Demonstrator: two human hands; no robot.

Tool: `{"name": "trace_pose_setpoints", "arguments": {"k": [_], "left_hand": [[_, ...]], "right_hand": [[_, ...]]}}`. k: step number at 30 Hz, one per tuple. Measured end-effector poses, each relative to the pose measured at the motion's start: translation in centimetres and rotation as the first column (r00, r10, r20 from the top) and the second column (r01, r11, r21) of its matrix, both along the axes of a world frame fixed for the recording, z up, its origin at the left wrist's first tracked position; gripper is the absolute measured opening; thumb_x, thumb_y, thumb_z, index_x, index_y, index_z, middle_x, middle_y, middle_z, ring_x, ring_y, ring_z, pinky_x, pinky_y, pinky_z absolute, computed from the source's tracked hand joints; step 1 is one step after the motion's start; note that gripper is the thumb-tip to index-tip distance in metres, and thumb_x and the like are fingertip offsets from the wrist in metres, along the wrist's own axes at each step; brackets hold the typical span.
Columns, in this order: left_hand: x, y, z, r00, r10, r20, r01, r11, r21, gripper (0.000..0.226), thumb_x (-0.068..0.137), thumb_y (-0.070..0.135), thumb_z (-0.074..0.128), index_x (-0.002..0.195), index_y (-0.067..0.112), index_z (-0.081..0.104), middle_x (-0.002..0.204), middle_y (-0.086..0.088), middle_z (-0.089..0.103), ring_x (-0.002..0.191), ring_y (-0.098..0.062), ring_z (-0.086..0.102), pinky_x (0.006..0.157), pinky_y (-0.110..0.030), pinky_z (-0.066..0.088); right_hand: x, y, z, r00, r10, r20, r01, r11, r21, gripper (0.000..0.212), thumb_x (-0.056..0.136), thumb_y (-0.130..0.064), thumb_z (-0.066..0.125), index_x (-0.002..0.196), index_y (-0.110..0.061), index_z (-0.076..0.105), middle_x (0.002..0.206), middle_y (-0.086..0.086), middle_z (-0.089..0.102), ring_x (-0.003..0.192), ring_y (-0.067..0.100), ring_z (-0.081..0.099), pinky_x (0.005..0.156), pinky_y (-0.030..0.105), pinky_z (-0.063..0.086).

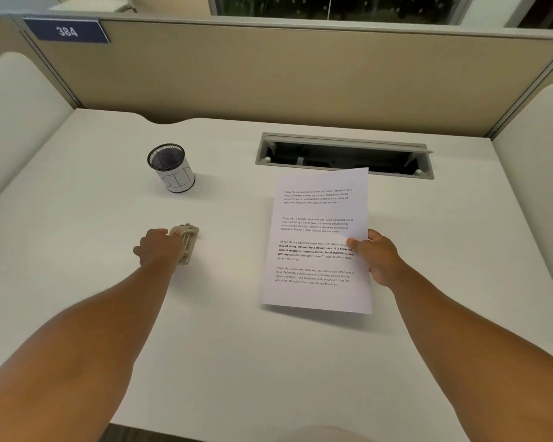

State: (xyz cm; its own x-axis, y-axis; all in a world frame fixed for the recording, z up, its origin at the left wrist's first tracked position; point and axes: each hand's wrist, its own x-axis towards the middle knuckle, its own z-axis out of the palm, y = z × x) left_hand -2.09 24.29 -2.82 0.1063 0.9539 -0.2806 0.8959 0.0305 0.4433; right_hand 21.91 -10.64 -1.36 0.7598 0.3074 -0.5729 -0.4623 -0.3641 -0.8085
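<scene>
Gripping a small beige tool [188, 242] with the left hand [158, 247], fingers [168, 239] curled over its left side, metal parts showing on the right past the knuckles. Holding that tool low at the desk [237, 362], left of centre, nearer than a black mesh cup [172, 169] and apart from it; cannot tell whether touching the surface or just lifted.

Pinching a printed sheet [316, 244] with the right hand [380, 258] at the sheet's right edge, about halfway along, thumb on top over the text, the other fingers hidden underneath. Holding the sheet right of centre and tilted, far edge raised and overlapping the near rim of a grey cable tray [344, 154] sunk into the desk, near edge just above the surface with a thin shadow beneath. Four blocks of small black print on the upper face, the third partly bold.

Farther off at left, upright and open-topped, the mesh cup, wrapped in a white label hand-lettered "BIN". Along the far side, a tan partition [300, 74] with a blue plate [67, 31] marked 384 at its far-left corner. Bare forearms reaching in from the near edge, one on each side.
</scene>
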Motion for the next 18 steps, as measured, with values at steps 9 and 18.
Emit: {"name": "trace_pose_setpoints", "arguments": {"k": [9,18], "left_hand": [[0.5,-0.1,0.1,0.997,-0.014,0.075,0.021,0.995,-0.097,0.052,0.1,0.039,0.036,0.098,-0.005,0.065,0.104,-0.023,0.067,0.102,-0.04,0.062,0.095,-0.042,0.048],[2.0,-1.3,1.4,0.991,-0.046,0.123,0.064,0.987,-0.148,0.045,0.097,0.043,0.041,0.087,0.003,0.06,0.083,-0.011,0.057,0.084,-0.031,0.054,0.071,-0.033,0.04]], "right_hand": [[0.0,0.6,0.0,1.0,0.008,-0.004,-0.008,1.0,-0.008,0.012,0.087,-0.014,0.068,0.093,-0.024,0.067,0.102,0.002,0.073,0.096,0.026,0.07,0.089,0.045,0.056],[0.5,0.0,0.9,1.0,-0.002,0.002,0.002,1.0,0.031,0.015,0.088,-0.014,0.067,0.1,-0.022,0.066,0.106,0.003,0.072,0.097,0.026,0.07,0.085,0.04,0.057]]}}
